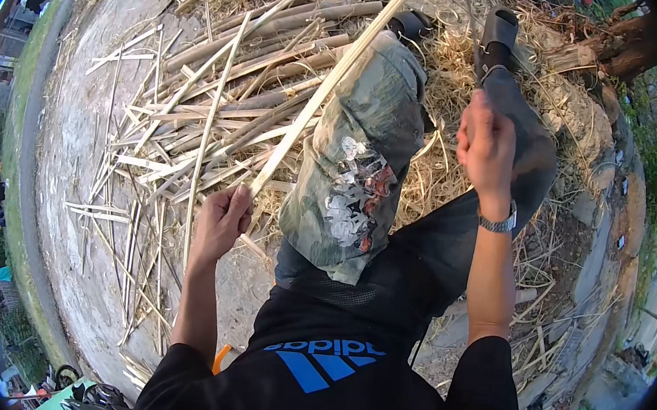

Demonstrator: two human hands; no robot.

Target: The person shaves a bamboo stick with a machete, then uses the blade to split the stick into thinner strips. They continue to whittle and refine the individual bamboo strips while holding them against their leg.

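Head view: left hand (222,222) grips slanted bamboo strip (341,74).

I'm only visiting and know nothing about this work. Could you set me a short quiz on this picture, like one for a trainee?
1. Multiple choice: what does the left hand grip?
A) a long pale strip
B) a hammer
C) a coil of rope

2. True or false: the wristwatch is worn on the wrist of the right hand, which is raised and closed in a fist.

3. Fill in the missing word: the patterned cloth is draped over the person's ____.

Key: 1 A; 2 true; 3 knee.
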